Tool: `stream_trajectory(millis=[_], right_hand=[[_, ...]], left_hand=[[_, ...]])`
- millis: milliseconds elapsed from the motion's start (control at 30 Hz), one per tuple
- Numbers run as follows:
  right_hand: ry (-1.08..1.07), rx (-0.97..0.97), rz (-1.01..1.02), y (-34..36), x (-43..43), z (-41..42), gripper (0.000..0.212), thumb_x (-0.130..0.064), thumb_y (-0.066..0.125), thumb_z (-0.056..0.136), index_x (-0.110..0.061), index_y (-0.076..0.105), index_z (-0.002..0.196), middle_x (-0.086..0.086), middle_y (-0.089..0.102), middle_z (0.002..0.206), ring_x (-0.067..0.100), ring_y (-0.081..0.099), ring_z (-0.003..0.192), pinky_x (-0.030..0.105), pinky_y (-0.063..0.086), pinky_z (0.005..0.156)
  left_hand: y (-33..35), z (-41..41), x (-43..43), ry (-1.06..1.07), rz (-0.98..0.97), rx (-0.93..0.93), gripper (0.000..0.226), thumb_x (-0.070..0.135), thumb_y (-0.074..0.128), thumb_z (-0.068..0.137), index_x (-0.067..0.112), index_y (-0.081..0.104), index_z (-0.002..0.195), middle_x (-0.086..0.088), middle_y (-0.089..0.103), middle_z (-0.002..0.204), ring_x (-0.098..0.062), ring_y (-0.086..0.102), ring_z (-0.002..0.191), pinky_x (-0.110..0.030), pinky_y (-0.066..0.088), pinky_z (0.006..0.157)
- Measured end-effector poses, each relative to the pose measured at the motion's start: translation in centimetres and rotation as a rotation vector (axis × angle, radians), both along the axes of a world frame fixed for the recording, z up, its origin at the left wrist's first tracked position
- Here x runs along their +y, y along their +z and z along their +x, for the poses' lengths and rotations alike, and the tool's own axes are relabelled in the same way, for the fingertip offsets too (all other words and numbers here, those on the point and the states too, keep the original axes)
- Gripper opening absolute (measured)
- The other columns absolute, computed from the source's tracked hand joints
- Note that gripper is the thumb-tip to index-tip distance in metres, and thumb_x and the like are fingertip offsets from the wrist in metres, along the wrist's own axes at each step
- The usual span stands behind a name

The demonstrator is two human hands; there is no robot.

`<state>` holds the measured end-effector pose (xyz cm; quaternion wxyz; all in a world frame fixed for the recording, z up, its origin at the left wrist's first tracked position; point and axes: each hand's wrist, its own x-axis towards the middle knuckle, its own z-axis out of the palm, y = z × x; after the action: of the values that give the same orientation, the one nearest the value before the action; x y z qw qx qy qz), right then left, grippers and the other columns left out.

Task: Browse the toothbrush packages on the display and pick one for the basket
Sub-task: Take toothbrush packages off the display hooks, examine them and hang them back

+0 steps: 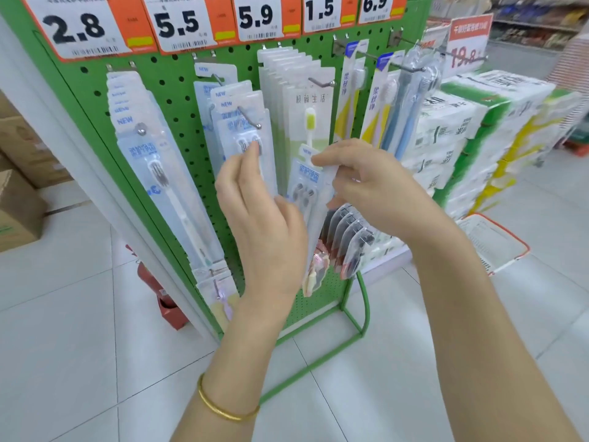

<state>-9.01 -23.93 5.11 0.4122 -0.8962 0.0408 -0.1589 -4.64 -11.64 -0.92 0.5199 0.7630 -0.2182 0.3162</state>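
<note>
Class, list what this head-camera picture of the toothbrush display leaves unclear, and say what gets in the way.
Head view: lower half of the held package, behind the left hand.
Head view: inside of the basket, partly behind the right forearm.
Head view: small print on the price tags, blurred; tops cut by the upper edge.

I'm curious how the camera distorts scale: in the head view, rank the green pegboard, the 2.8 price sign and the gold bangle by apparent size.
1. Green pegboard, largest by far.
2. 2.8 price sign, cropped at the top edge.
3. Gold bangle, smallest, despite being nearest the camera.
</note>
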Motion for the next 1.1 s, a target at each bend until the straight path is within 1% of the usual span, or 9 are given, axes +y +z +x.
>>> stream_trajectory(millis=[167, 300, 433, 600, 700, 767, 867, 967, 1100], right_hand=[[0.086, 0.014, 0.192, -1.3, -3.2, -2.0, 0.035, 0.007, 0.043, 0.094, -0.012, 0.061, 0.117, 0.002, 0.055, 0.123, 0.013, 0.068, 0.079, 0.027, 0.053, 0.085], [0.155, 0.0, 0.287, -2.6, -5.4, -2.7, 0.035, 0.007, 0.046, 0.093, -0.01, 0.063, 0.118, 0.007, 0.06, 0.114, 0.007, 0.065, 0.079, 0.042, 0.053, 0.09], [0.222, 0.021, 0.405, -4.3, -6.8, -2.8, 0.034, 0.006, 0.047, 0.093, -0.014, 0.065, 0.113, 0.0, 0.063, 0.097, 0.009, 0.063, 0.074, 0.041, 0.054, 0.087], [0.163, 0.012, 0.711, -8.7, -6.9, -2.5, 0.03, -0.002, 0.056, 0.086, -0.016, 0.063, 0.112, 0.02, 0.058, 0.114, 0.022, 0.061, 0.087, 0.029, 0.052, 0.07], [0.013, 0.13, 0.718, -13.0, -5.8, -3.1, 0.016, -0.011, 0.053, 0.095, -0.013, 0.06, 0.109, 0.006, 0.063, 0.091, 0.014, 0.061, 0.069, 0.032, 0.05, 0.059], [-0.004, 0.232, 0.593, -15.7, -4.6, -3.6, 0.029, -0.03, 0.051, 0.096, -0.002, 0.06, 0.092, 0.004, 0.055, 0.075, 0.013, 0.052, 0.065, 0.031, 0.042, 0.063], [-0.042, 0.121, 0.563, -18.1, -2.7, -3.9, 0.05, -0.038, 0.049, 0.086, 0.013, 0.05, 0.085, 0.009, 0.045, 0.076, 0.015, 0.041, 0.072, 0.033, 0.034, 0.067], [-0.123, 0.056, 0.873, -18.3, -1.7, -3.6, 0.054, -0.04, 0.056, 0.079, 0.013, 0.049, 0.086, 0.018, 0.052, 0.08, 0.018, 0.045, 0.079, 0.038, 0.04, 0.076], [-0.157, 0.086, 1.109, -18.7, -2.0, -3.2, 0.036, -0.032, 0.061, 0.084, 0.003, 0.061, 0.094, 0.029, 0.063, 0.103, 0.026, 0.056, 0.092, 0.046, 0.043, 0.099]], left_hand=[[-3.7, -1.7, -1.2, -0.131, 0.006, 0.346, 0.054, 0.036, 0.045, 0.091, 0.012, 0.038, 0.139, 0.001, 0.035, 0.133, -0.019, 0.038, 0.127, -0.044, 0.035, 0.106], [-4.3, -1.9, -2.9, -0.188, 0.067, 0.38, 0.06, 0.054, 0.04, 0.089, 0.015, 0.046, 0.135, 0.007, 0.048, 0.124, -0.016, 0.045, 0.12, -0.036, 0.036, 0.104], [-5.0, -2.4, -3.7, -0.358, -0.04, 0.541, 0.025, 0.04, 0.049, 0.095, 0.017, 0.056, 0.102, 0.007, 0.056, 0.088, -0.003, 0.051, 0.078, -0.016, 0.04, 0.069], [-7.8, -3.4, -4.6, -0.315, -0.167, 0.725, 0.013, 0.033, 0.055, 0.094, 0.02, 0.057, 0.091, 0.002, 0.06, 0.091, 0.001, 0.054, 0.073, -0.013, 0.041, 0.065], [-9.4, -3.4, -5.2, -0.245, -0.279, 0.801, 0.032, 0.045, 0.059, 0.087, 0.014, 0.06, 0.094, -0.004, 0.065, 0.091, -0.014, 0.061, 0.08, -0.029, 0.048, 0.074], [-10.0, -3.4, -5.4, -0.213, -0.312, 0.826, 0.045, 0.053, 0.057, 0.079, 0.011, 0.061, 0.095, -0.006, 0.066, 0.089, -0.019, 0.061, 0.08, -0.038, 0.048, 0.076], [-10.7, -3.7, -5.4, -0.219, -0.27, 0.829, 0.05, 0.054, 0.055, 0.084, 0.009, 0.059, 0.105, -0.002, 0.067, 0.098, -0.011, 0.063, 0.086, -0.031, 0.051, 0.083], [-11.0, -5.1, -5.5, -0.19, -0.07, 0.728, 0.022, 0.031, 0.047, 0.097, 0.016, 0.046, 0.115, 0.008, 0.057, 0.105, 0.001, 0.055, 0.092, -0.012, 0.043, 0.08], [-12.4, -6.6, -5.4, -0.21, 0.134, 0.585, 0.036, 0.022, 0.042, 0.099, 0.014, 0.036, 0.133, 0.004, 0.049, 0.124, -0.014, 0.05, 0.112, -0.028, 0.042, 0.09]])
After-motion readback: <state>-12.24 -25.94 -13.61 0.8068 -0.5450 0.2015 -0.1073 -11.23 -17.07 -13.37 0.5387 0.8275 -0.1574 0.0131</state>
